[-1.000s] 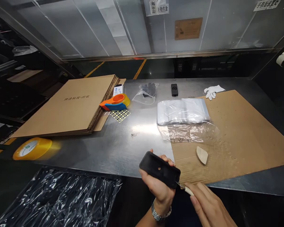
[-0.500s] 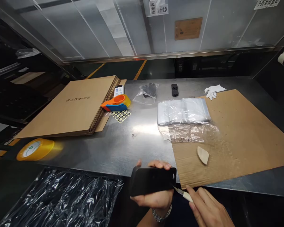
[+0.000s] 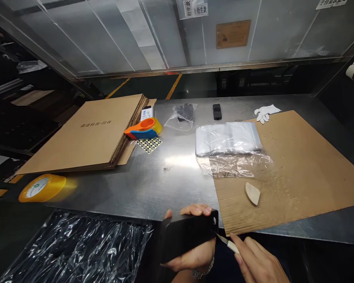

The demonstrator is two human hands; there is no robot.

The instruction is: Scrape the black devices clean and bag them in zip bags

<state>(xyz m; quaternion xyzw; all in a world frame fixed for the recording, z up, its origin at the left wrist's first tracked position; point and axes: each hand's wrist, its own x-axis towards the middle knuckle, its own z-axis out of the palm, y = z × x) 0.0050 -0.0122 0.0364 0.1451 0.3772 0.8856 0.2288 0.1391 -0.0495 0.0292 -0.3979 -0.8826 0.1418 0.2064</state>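
In the head view, at the bench's front edge, my left hand (image 3: 199,253) is wrapped round a flat black case-like piece (image 3: 187,234). It has rounded corners and a small hole near its right end; its exact kind is unclear. My right hand (image 3: 258,257) pinches the pale handle of a small craft knife (image 3: 232,246). The blade points up and left, its tip at the black piece's right end; whether it touches, I cannot tell. A tan wedge-shaped block (image 3: 253,193) lies on the cardboard sheet (image 3: 301,165), up and right of my hands.
Clear plastic bags (image 3: 228,138) lie at the sheet's left. A tape dispenser (image 3: 144,129), sticker sheet (image 3: 149,145) and cardboard stack (image 3: 85,133) are left, with a yellow tape roll (image 3: 43,188) in front. A white glove (image 3: 267,113), black device (image 3: 217,112) and bagged dark piece (image 3: 185,113) stand behind.
The black piece has tilted in my left hand: its left end is lower and its right end slightly higher. The knife has shifted slightly left with my right hand.
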